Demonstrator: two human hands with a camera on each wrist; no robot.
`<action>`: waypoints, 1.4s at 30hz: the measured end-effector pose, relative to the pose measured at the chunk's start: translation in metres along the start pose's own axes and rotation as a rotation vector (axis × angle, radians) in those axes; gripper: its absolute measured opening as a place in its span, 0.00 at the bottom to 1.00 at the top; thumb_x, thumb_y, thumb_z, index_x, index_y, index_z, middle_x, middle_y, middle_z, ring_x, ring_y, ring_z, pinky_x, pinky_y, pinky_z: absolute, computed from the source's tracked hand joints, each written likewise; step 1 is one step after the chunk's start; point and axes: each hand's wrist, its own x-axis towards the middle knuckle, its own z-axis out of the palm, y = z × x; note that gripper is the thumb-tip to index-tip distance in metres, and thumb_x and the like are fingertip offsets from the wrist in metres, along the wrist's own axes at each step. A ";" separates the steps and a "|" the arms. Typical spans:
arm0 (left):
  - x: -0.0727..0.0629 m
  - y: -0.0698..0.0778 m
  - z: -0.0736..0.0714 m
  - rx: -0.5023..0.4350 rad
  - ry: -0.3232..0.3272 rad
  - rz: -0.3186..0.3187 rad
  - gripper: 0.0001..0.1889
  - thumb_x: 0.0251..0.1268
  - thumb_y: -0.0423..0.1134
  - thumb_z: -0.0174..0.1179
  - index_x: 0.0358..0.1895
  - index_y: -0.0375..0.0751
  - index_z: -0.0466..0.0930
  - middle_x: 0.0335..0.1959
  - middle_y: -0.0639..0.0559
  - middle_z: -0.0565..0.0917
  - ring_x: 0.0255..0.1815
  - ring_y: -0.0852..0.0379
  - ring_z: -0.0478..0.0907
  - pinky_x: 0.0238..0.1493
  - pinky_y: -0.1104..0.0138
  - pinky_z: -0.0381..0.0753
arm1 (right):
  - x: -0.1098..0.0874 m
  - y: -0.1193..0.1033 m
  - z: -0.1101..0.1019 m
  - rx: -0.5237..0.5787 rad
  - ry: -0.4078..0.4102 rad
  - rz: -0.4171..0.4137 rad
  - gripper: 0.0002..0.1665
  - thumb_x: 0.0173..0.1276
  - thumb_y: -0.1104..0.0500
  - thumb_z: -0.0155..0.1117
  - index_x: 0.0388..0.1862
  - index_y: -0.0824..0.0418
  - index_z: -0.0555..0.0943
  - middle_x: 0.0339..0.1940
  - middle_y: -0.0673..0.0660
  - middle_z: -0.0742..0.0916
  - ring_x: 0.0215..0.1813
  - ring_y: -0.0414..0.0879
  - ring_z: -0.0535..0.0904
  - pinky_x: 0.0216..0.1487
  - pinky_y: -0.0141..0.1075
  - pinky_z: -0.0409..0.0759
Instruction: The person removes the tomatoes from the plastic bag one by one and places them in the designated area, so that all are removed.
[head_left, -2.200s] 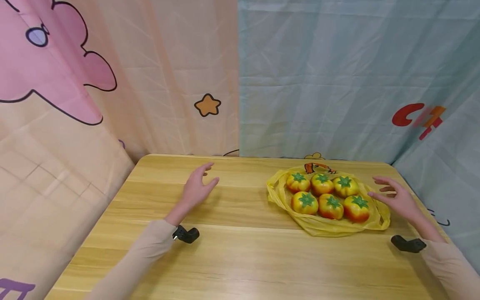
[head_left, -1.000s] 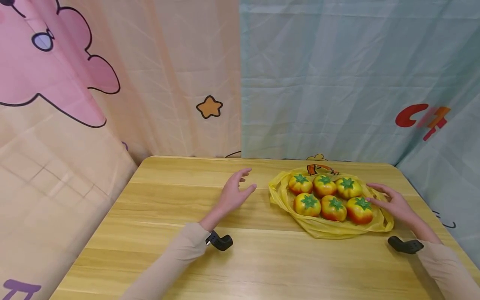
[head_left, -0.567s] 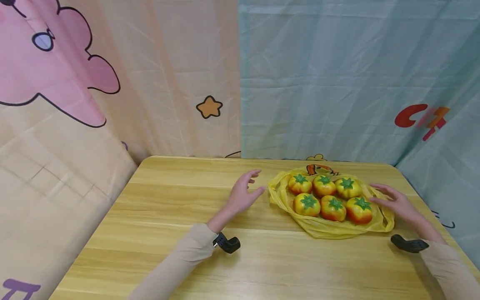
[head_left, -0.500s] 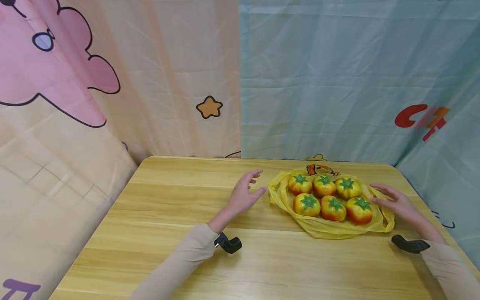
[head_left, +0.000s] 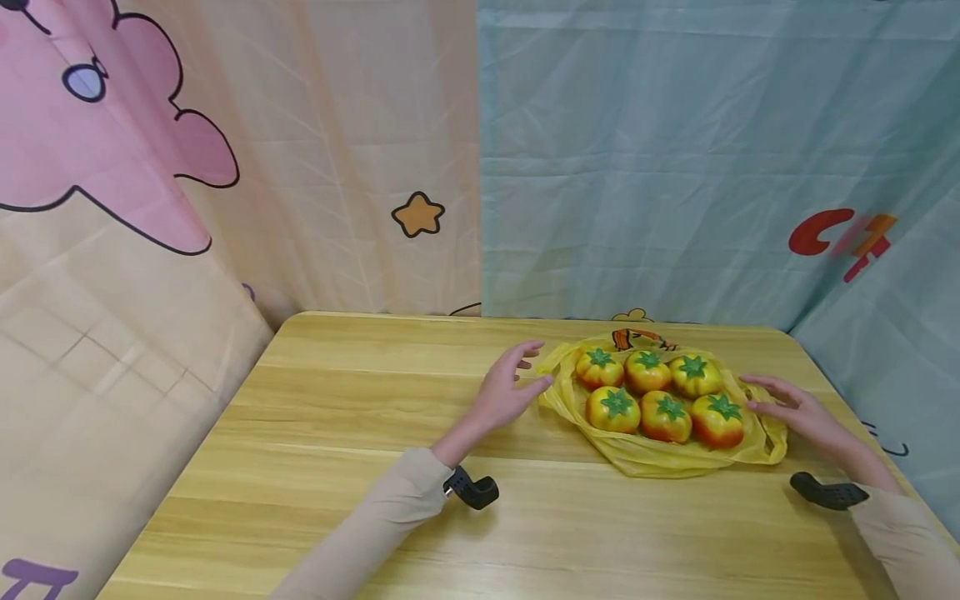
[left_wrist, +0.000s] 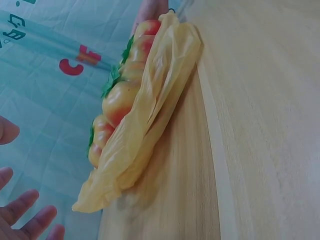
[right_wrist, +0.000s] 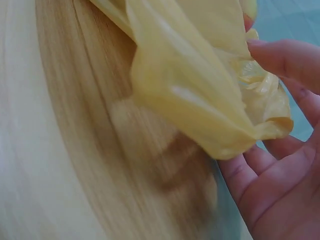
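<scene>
A thin yellow plastic bag lies spread on the table, with several yellow-and-red tomatoes with green star-shaped tops sitting on it in two rows. My left hand is at the bag's left end, its fingers parted and holding nothing. In the left wrist view, its fingertips appear at the lower left, apart from the bag. At the bag's right end is my right hand. The right wrist view shows its thumb beside the crumpled handle loop and the other fingers behind it, loosely bent.
The wooden table reaches back to a peach and blue curtain, which also hangs along both sides. Each wrist carries a black camera mount close above the tabletop.
My left hand has moved right, up to the bag's left end. My right hand has come down to the bag's right end, fingers now around its edge. The bag and tomatoes have stayed put.
</scene>
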 end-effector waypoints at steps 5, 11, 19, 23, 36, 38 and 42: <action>0.002 0.003 0.006 -0.028 -0.032 -0.023 0.28 0.66 0.43 0.59 0.69 0.47 0.66 0.63 0.42 0.74 0.59 0.43 0.73 0.57 0.50 0.74 | -0.001 -0.003 -0.001 -0.023 -0.045 0.029 0.33 0.74 0.52 0.54 0.75 0.58 0.59 0.58 0.21 0.64 0.78 0.48 0.46 0.61 0.75 0.46; 0.004 0.006 0.015 -0.046 -0.068 -0.014 0.29 0.66 0.43 0.59 0.69 0.45 0.65 0.64 0.40 0.72 0.60 0.42 0.73 0.58 0.49 0.74 | -0.001 0.000 -0.001 -0.045 -0.060 0.045 0.35 0.73 0.52 0.55 0.74 0.61 0.57 0.58 0.22 0.63 0.71 0.75 0.44 0.60 0.75 0.48; 0.008 0.011 0.030 -0.059 -0.096 0.006 0.30 0.64 0.44 0.61 0.69 0.44 0.66 0.63 0.39 0.74 0.59 0.42 0.74 0.58 0.53 0.76 | -0.001 0.004 -0.002 -0.054 -0.066 0.059 0.35 0.73 0.51 0.55 0.75 0.58 0.58 0.63 0.24 0.62 0.73 0.68 0.46 0.60 0.74 0.51; 0.009 0.015 0.035 -0.053 -0.106 0.003 0.31 0.64 0.45 0.62 0.69 0.45 0.65 0.63 0.40 0.74 0.58 0.42 0.75 0.58 0.54 0.76 | 0.000 0.004 -0.003 -0.047 -0.067 0.059 0.36 0.73 0.52 0.55 0.75 0.58 0.58 0.62 0.24 0.62 0.71 0.75 0.45 0.59 0.75 0.50; 0.015 0.013 0.059 -0.027 -0.156 0.016 0.32 0.59 0.44 0.66 0.67 0.43 0.68 0.60 0.45 0.77 0.58 0.49 0.75 0.60 0.61 0.75 | 0.001 0.001 -0.002 -0.039 -0.067 0.015 0.35 0.73 0.54 0.55 0.74 0.60 0.58 0.58 0.21 0.64 0.78 0.43 0.48 0.58 0.76 0.49; 0.014 0.013 0.062 -0.021 -0.163 0.006 0.32 0.59 0.44 0.66 0.67 0.43 0.68 0.59 0.45 0.77 0.57 0.50 0.75 0.60 0.63 0.75 | 0.000 0.001 -0.001 -0.036 -0.065 0.005 0.34 0.73 0.55 0.55 0.74 0.60 0.59 0.56 0.20 0.64 0.69 0.22 0.50 0.58 0.76 0.50; 0.014 0.013 0.068 -0.006 -0.176 0.014 0.32 0.58 0.44 0.67 0.66 0.42 0.69 0.59 0.46 0.77 0.56 0.52 0.75 0.59 0.66 0.75 | -0.001 0.001 -0.001 -0.039 -0.067 0.012 0.34 0.73 0.55 0.55 0.74 0.60 0.58 0.57 0.21 0.63 0.74 0.32 0.50 0.58 0.75 0.51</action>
